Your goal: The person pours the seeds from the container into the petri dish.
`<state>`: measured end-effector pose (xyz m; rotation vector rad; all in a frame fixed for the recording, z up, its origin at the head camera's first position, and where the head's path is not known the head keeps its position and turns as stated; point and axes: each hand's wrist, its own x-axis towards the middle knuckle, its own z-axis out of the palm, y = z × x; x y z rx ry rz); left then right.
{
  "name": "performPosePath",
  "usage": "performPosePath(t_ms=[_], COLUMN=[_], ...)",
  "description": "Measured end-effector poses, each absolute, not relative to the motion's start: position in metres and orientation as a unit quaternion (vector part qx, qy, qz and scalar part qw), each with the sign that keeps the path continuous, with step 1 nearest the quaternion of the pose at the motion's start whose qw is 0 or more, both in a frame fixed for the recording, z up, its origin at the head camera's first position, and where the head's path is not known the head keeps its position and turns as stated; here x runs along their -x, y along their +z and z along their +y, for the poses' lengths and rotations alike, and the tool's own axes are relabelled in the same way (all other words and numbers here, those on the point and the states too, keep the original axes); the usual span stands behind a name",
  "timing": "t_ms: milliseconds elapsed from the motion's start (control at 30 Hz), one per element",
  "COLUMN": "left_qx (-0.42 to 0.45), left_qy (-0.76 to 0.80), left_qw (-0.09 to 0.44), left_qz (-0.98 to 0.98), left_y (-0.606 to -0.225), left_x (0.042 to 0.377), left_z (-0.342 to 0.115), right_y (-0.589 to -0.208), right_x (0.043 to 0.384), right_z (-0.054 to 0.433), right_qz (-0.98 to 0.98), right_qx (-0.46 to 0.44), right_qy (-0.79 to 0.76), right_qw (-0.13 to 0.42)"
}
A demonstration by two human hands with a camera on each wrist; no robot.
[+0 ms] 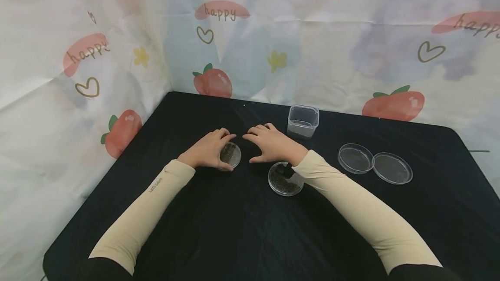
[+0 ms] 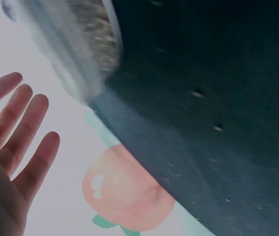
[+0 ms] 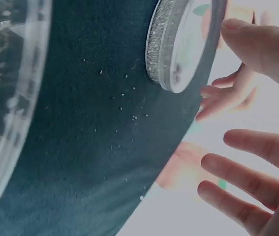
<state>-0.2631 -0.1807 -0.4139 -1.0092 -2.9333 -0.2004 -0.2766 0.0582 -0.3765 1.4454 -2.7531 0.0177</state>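
A small round lidded dish (image 1: 230, 156) with dark grainy bits in it stands on the table, also showing in the right wrist view as a clear dish (image 3: 171, 49). My left hand (image 1: 211, 148) is beside it, thumb and fingers spread around its left side; whether they touch it I cannot tell. In the left wrist view the fingers (image 2: 21, 118) are straight and apart. My right hand (image 1: 271, 144) hovers to the dish's right, fingers spread and holding nothing. Below the right wrist lies a larger petri dish (image 1: 283, 183) of dark grainy material, partly hidden by the wrist.
A clear square tub (image 1: 302, 121) with grainy contents stands at the back. To the right, two clear round dish parts (image 1: 355, 158) lie side by side. Small pale specks (image 3: 134, 118) are scattered on the black tablecloth (image 1: 218, 229). A printed curtain (image 1: 254, 47) hangs behind.
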Motion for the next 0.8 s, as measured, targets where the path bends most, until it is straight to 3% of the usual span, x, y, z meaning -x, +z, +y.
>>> performPosePath(t_ms=[600,800], left_qx=[0.357,0.348], left_qy=[-0.194,-0.186], left_qw=[0.123,0.126], left_qz=[-0.905,-0.910], left_y=[-0.384,-0.384], left_x=[0.235,0.240], left_z=[-0.102,-0.082], right_y=[-0.354,-0.357], right_x=[0.227,0.218], right_z=[0.147,0.184], right_qz=[-0.883,-0.893], right_qx=[-0.437,-0.404], right_qy=[0.075,0.082], right_qw=[0.156,0.180])
